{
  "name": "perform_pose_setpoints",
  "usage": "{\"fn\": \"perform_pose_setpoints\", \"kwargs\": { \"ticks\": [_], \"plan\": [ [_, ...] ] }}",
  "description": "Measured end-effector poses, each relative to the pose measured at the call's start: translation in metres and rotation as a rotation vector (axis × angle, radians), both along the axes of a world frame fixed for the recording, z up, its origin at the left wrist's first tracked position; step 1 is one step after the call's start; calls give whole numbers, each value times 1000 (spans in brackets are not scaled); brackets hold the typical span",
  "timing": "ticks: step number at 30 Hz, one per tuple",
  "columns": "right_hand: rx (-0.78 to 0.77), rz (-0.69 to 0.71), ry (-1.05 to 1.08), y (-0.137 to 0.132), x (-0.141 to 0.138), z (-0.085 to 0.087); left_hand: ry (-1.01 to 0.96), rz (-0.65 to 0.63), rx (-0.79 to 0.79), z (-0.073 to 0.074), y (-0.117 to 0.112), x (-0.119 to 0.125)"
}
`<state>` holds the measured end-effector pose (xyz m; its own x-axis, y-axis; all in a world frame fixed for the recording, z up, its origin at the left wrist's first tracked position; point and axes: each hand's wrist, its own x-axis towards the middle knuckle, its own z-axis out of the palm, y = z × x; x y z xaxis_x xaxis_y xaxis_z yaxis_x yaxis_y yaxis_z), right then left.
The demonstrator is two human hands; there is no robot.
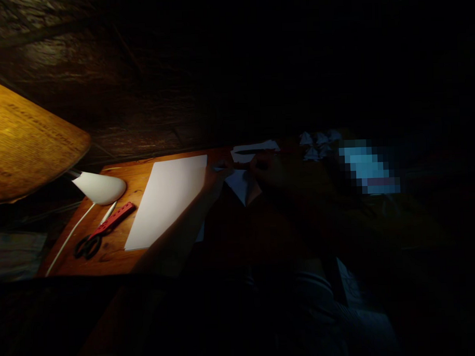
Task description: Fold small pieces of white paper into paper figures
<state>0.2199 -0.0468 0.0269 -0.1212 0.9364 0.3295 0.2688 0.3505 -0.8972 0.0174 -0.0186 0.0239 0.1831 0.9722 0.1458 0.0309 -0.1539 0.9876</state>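
Note:
Between my two hands is a small piece of folded white paper [239,184], its point turned down toward me. My left hand [216,176] has its fingers closed on the paper's left upper corner. Opposite it, in deep shadow, my right hand [263,169] is closed with fingertips pinched at the right upper edge. The exact finger contact on that side is dim. Beside my left forearm lies a stack of plain white sheets [170,196]. Just beyond the hands are some paper pieces [244,156] with a dark, slim object [256,151] across them.
At left stands a lamp with a yellow shade [29,143] and white base [101,188], its cord [68,241] trailing forward. Scissors [87,246], a red ruler-like strip [116,216] and a white pen-like stick [108,212] lie near it. Several folded paper shapes [316,144] sit beside a pixelated bright screen [367,165].

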Motion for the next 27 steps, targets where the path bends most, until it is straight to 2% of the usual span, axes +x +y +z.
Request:
{"fn": "perform_pose_setpoints", "kwargs": {
  "ticks": [4,8,11,15,24,27],
  "plan": [
    [-7,-58,-7,4,14,3,-29,34,-18,0,2,0],
    [-9,20,75,0,9,5,-5,11,-10,3,0,1],
    [-26,103,78,-5,-2,3,38,-73,-17,6,-2,2],
    [-46,145,14,-7,-9,1,83,-189,-30,6,-5,1],
    [-57,136,-54,-4,-9,-1,80,-157,-30,-17,8,2],
    [-44,130,-80,-4,-8,-2,76,-167,-23,-18,9,1]
  ]
}}
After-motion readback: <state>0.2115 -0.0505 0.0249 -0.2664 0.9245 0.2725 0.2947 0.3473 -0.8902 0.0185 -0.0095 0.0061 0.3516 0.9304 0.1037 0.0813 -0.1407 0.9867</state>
